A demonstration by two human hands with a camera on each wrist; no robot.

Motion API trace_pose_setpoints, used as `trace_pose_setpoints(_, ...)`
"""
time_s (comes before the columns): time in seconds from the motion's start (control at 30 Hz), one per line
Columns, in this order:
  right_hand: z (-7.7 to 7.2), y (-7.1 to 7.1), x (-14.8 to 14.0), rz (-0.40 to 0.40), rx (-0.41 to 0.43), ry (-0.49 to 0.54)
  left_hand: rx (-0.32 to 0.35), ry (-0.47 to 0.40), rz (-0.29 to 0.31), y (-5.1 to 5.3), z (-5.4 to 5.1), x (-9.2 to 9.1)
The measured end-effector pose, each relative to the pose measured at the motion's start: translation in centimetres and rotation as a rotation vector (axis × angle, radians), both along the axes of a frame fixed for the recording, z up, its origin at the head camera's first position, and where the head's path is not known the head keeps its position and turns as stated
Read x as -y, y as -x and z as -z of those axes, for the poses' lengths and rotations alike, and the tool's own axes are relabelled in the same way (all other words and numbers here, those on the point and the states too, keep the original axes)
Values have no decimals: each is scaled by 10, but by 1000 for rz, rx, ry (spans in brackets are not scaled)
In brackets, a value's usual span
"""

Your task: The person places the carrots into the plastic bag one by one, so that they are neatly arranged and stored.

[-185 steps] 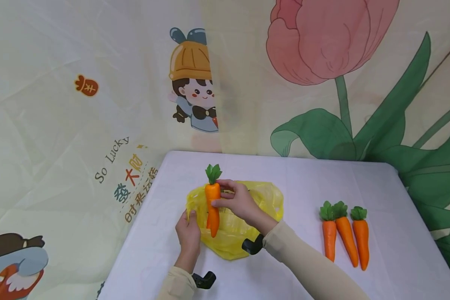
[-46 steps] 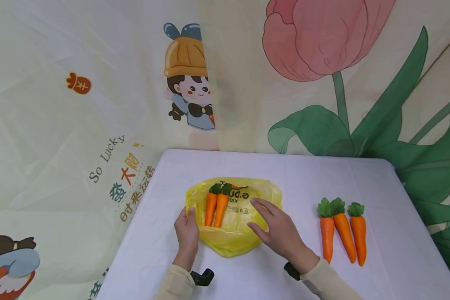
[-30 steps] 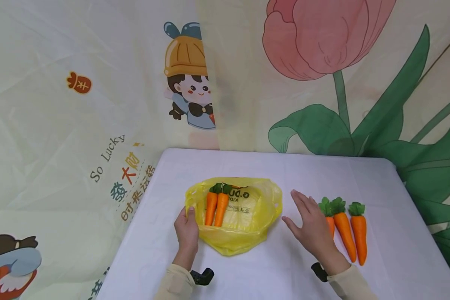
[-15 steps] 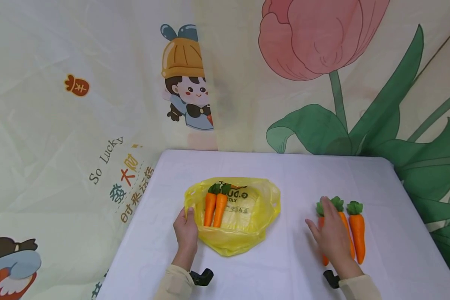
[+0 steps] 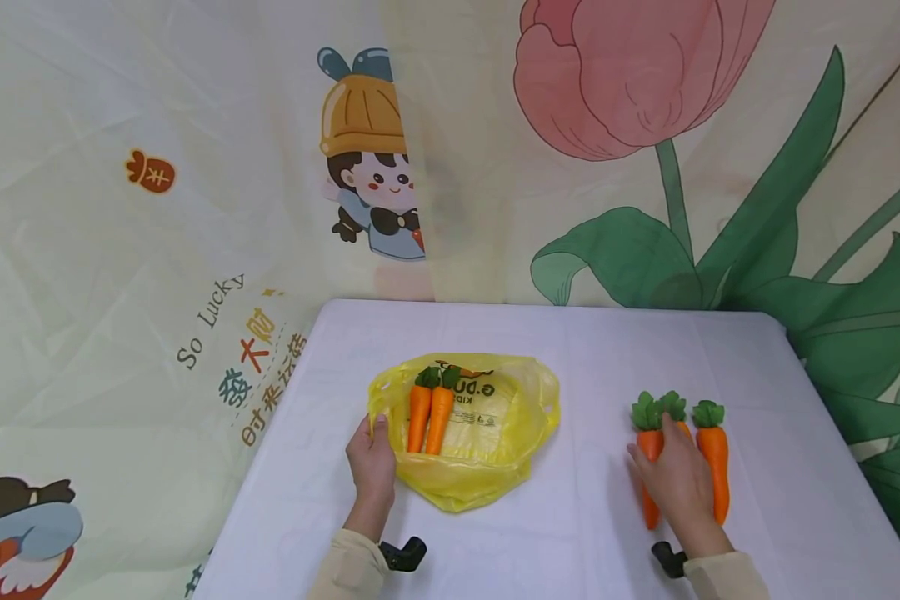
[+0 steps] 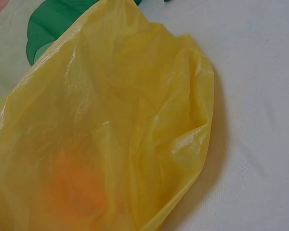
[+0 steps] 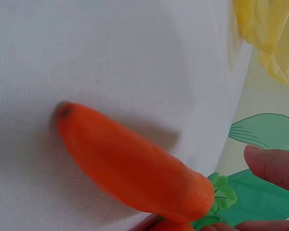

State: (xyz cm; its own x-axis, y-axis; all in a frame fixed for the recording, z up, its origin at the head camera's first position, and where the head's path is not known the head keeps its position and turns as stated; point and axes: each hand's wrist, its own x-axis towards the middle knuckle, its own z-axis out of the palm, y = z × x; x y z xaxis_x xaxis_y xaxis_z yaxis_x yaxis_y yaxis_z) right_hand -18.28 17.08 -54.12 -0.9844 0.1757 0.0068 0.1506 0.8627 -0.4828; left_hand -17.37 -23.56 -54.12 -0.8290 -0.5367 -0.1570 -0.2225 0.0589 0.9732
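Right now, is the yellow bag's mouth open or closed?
Open: the head view shows two carrots lying inside the yellow bag, whose edge the left hand holds.

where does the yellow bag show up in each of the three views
Head: the yellow bag sits below the middle of the picture.
Left wrist: it fills most of the left and middle.
Right wrist: top right corner, cut off by the frame.
Shared landmark: the printed green leaves, partly visible in all three.

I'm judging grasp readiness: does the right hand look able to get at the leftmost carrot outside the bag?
Likely yes: the right hand is open close by that carrot, and nothing else covers it, though the next carrot's leaves crowd its top.
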Motion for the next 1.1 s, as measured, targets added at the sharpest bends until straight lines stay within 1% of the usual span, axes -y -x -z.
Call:
trace_pose_setpoints(0.23, 4, 1, -1, 11, 52, -5, 9, -1, 1, -1, 0, 0)
trace_pose_setpoints(0.47, 11, 1, -5, -24, 36, 10, 20, -5, 2, -1, -1, 0)
trace_pose_setpoints(0.67, 13, 2, -9, -16, 50, 30, 7, -7, 3, -2, -2, 0)
trace_pose_setpoints(0.87, 16, 3, -14, -20, 48, 15, 3, -3, 7, -1, -2, -1)
trace_pose_setpoints(1.1, 18, 5, -18, 2, 122, 18, -1, -1, 9, 0, -2, -2)
